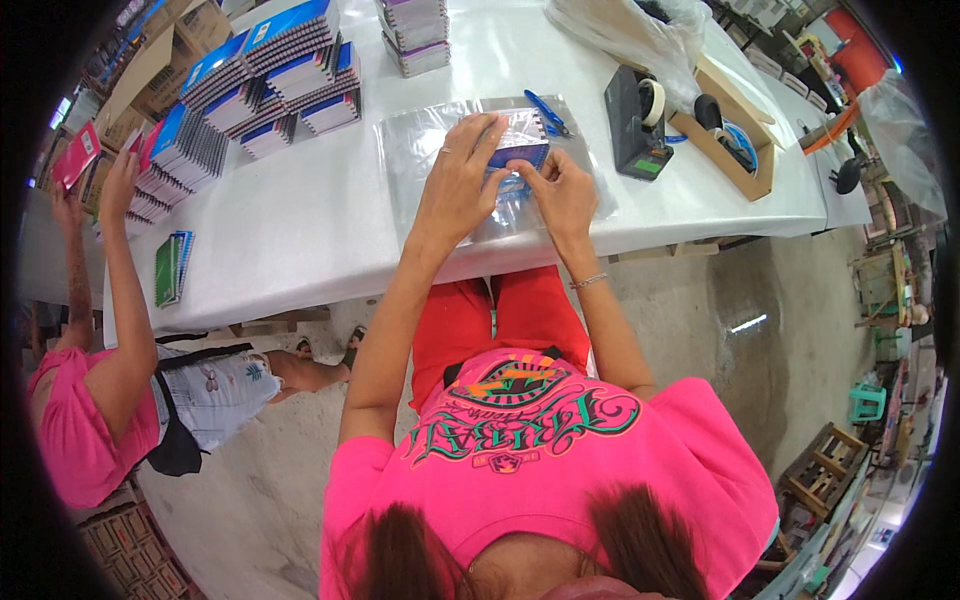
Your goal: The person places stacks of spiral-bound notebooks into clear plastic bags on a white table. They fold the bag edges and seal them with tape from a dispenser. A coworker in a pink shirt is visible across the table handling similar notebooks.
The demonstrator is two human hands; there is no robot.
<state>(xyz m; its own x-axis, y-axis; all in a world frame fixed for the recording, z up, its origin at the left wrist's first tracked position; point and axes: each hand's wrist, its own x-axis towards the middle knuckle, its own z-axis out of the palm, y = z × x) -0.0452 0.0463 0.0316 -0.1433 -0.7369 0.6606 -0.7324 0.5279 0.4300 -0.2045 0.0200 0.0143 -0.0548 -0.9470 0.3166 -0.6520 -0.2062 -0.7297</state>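
Observation:
A small stack of blue spiral notebooks (524,148), wrapped in clear plastic film, lies on the white table (300,230) on top of a pile of clear plastic sheets (410,160). My left hand (462,172) lies flat over the left side of the bundle, pressing the film down. My right hand (562,190) pinches the film at the bundle's near right corner. A blue pen or cutter (546,112) lies just behind the bundle.
A black tape dispenser (636,122) stands right of the sheets, beside a cardboard tray (745,150) holding tape rolls. Stacks of blue notebooks (270,85) fill the far left. Another person (100,400) at the left reaches to the table; a green notebook (172,268) lies near them.

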